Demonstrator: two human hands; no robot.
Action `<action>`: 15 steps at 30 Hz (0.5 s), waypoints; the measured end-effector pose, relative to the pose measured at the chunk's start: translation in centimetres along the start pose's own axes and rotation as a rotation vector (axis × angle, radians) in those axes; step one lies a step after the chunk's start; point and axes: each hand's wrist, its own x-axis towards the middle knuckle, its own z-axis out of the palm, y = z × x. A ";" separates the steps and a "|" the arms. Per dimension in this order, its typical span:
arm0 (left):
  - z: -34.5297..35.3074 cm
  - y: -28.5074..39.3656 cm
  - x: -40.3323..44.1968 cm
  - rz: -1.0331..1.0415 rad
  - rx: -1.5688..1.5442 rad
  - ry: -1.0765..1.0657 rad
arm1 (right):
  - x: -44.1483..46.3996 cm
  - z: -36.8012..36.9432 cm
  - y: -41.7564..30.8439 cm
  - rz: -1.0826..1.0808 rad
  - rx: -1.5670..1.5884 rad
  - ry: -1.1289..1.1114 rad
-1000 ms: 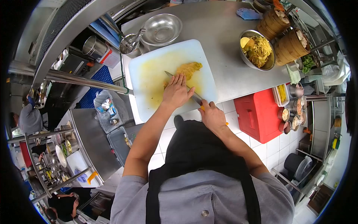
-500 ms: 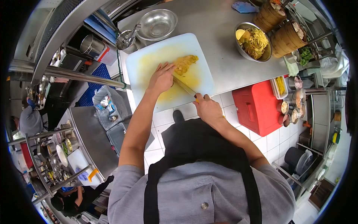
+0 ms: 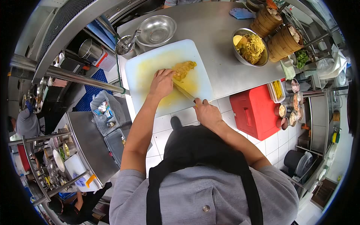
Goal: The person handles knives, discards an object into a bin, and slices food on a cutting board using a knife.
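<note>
From the head view, I see the person's right hand (image 3: 207, 112) at the near edge of the counter (image 3: 217, 41), its fingers clenched around the handle of a knife (image 3: 184, 91). The blade slants away to the far left, over a white cutting board (image 3: 148, 65) stained yellow in the middle. The left hand (image 3: 162, 84) sits palm down near the tip of the blade, its fingers bent and reaching the left end of a flattened lump of yellow food (image 3: 184, 70); I can't tell whether they grasp it or only rest there. That food lies on the right half of the board, just beyond the blade.

Past the far left edge of the board stand a metal pot (image 3: 125, 52) with a utensil (image 3: 132, 40) leaning in it and, just beside it, a shallow metal strainer (image 3: 156, 31). On the right of the counter is a metal bowl (image 3: 264, 59) of yellow shreds (image 3: 250, 50), with a pale yellow wedge (image 3: 237, 40) at its left side. Two bamboo steamers (image 3: 280, 45) stand right next to that bowl, and a blue cloth (image 3: 242, 14) lies farther back.

Below the counter on the right sits a red box (image 3: 252, 114); to the left is a grey bin (image 3: 120, 108) holding rubbish.
</note>
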 end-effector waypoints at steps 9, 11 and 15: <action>0.7 -0.4 -0.6 -0.238 -0.213 0.381 | 0.6 0.0 -1.1 0.051 -0.070 -0.152; 0.0 -0.8 -3.0 -0.471 -0.623 0.526 | 1.0 -0.3 -1.1 0.045 -0.078 -0.159; 2.5 -1.2 -6.7 -0.450 -0.718 0.497 | 1.7 -0.6 -0.9 -0.019 -0.145 -0.125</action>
